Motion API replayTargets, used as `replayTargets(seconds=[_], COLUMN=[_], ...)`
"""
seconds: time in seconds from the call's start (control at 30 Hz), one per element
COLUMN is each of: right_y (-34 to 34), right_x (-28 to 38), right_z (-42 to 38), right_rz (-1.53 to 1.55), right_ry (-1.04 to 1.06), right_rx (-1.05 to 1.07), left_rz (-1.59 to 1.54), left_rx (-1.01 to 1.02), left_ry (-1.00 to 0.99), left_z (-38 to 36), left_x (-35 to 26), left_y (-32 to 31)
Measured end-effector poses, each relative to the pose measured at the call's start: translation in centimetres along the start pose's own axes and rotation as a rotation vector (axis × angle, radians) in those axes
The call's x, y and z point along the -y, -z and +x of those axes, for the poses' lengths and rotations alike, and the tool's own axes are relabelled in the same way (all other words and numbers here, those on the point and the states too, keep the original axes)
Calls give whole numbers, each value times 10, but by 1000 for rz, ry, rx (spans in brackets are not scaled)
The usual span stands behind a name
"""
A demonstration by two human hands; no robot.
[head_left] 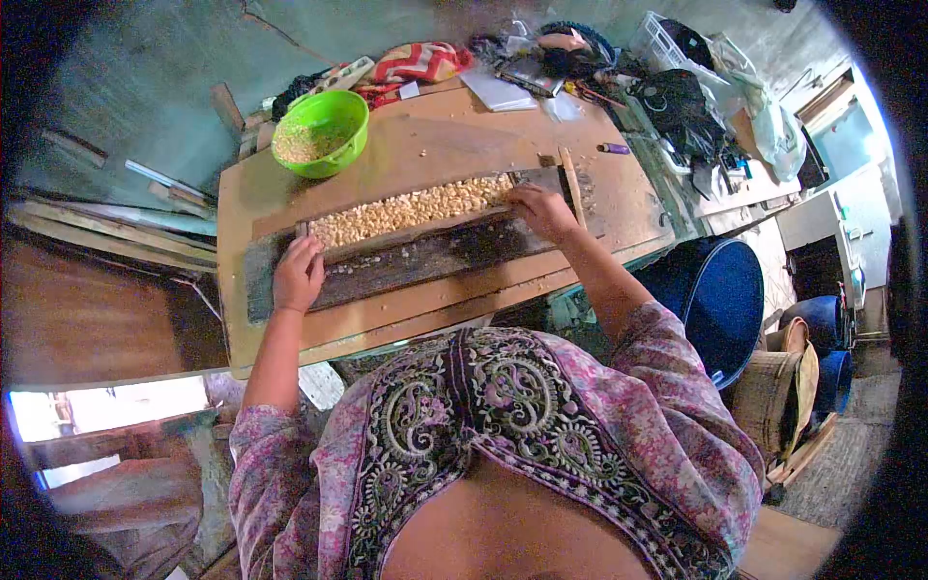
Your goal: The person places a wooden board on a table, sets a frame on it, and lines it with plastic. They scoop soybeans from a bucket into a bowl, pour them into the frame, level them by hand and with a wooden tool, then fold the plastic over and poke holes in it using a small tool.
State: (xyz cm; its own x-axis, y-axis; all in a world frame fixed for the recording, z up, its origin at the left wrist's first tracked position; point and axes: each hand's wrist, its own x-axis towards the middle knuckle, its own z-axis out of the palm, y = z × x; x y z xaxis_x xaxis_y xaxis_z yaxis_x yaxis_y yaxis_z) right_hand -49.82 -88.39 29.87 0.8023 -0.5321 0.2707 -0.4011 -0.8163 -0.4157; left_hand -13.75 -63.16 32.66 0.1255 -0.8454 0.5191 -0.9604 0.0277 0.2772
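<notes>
Fingers of the left hand [298, 275] and right hand [544, 211] are curled nearly closed around opposite ends of a long wooden frame [416, 233] of pale puffed pieces [411, 210], presumably steadied thus on the dark wooden plank [411, 263].

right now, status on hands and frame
Left hand at left end of frame. Right hand at right end. Pale pieces fill frame. No obstruction seen.

Brown tabletop [406, 135] — dark plank [425, 256] across it; green bowl [331, 167] near far-left corner; small purple object [613, 148] right.
</notes>
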Motion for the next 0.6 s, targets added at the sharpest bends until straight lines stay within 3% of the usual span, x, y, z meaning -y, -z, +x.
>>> replayTargets(seconds=[0.13,0.23,0.33,0.43,0.6], right_y=[-1,2,4,3,1], right_x=[-8,-12,-14,-16,-14], right_z=[17,32,43,48,53], right_rz=[158,155,253,129,13], right_ry=[-183,-276,-382,-412,-453], right_rx=[-103,-70,35,85,76], left_rz=[-46,-77,-211,-189,-178], left_rx=[-4,62,121,222,174], left_ry=[100,317,337,439,397], left_z=[12,20,27,31,32], left_x=[8,16,30,35,40], left_y=[-3,-4,-9,-10,-16])
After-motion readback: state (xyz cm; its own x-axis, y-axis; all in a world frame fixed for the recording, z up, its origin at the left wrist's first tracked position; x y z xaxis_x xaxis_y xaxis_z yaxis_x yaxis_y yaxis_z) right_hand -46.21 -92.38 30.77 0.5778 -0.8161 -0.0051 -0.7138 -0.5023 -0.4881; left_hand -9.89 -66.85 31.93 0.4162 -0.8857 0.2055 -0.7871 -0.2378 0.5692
